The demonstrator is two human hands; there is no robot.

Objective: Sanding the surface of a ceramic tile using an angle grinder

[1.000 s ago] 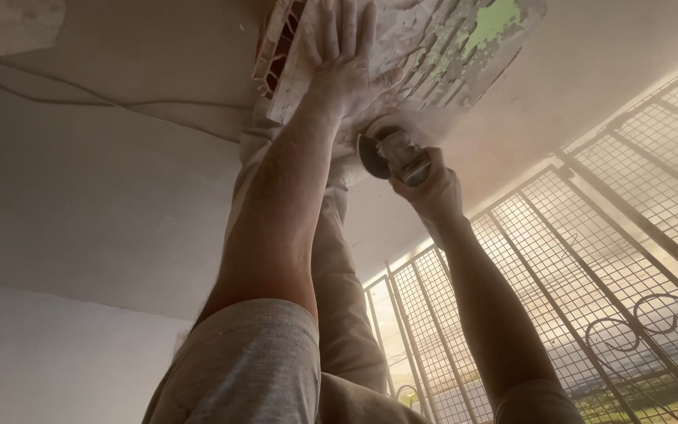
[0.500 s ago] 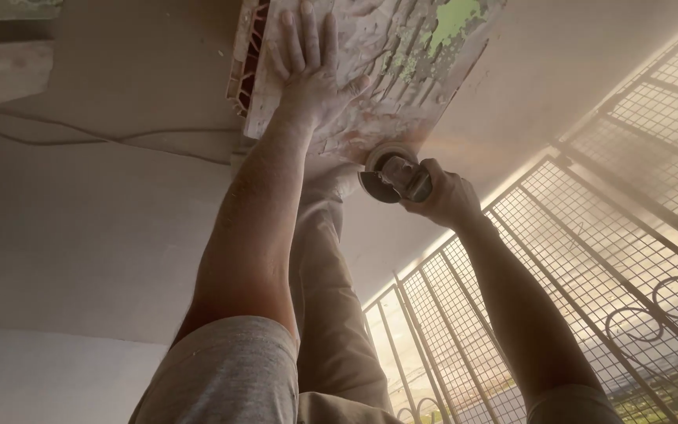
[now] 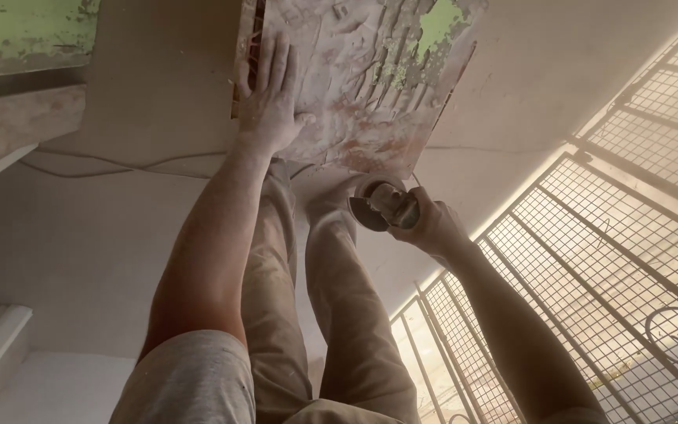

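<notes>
A flat hollow clay block [image 3: 362, 86], smeared with pale mortar and flecks of green paint, lies on the dusty floor at the top of the view. My left hand [image 3: 268, 102] presses flat on its left part, fingers spread, beside the open red cells of its side. My right hand [image 3: 433, 228] grips a small angle grinder [image 3: 378, 206]. The grinder's disc sits just off the block's near corner, above my dusty shoes.
My legs in dusty trousers [image 3: 331, 290] fill the middle. A metal mesh gate [image 3: 614, 259] with scrollwork runs along the right. A thin cable [image 3: 119, 165] trails across the floor on the left. A green-painted ledge [image 3: 25, 35] and a step are at the upper left.
My left hand has slid toward the block's left edge. The grinder has come away from the block's edge toward my feet, and the dust cloud around it has thinned.
</notes>
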